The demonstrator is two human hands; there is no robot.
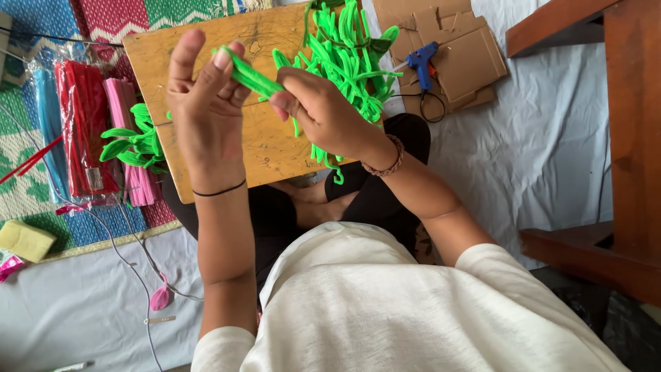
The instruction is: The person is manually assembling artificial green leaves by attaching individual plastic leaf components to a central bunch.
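Item: bundle of green pipe cleaners [251, 77], held above the wooden board [206, 52] that lies across the person's lap.

Fingers: left hand [203, 103] raised, thumb and fingertips pinching the bundle's upper end; right hand [320, 110] clenched round its lower end. Both grasp the same bundle.

On the board, far side: loose heap of green pipe cleaners [348, 52], partly spilling over the edge.

Left of the board: small pile of bent green pieces [131, 145]; clear packets of red [79, 131], pink [127, 131] and blue pipe cleaners [48, 117] on a patterned mat [27, 186]; yellow sponge [24, 241].

Right of the board: blue glue gun [421, 62] on flat cardboard [468, 52], white cloth [537, 138] beneath; wooden furniture frame [620, 138] beyond.

Risks, as judged: the thin stems could slip from the left pinch and splay; the board, unsupported on the knees, could tip and shed the heap; the glue gun cord lies close to the knee.

Obscured: the bundle's middle sits behind the right fingers; stem count cannot be told; the heap's top and the mat are cut off by the frame.
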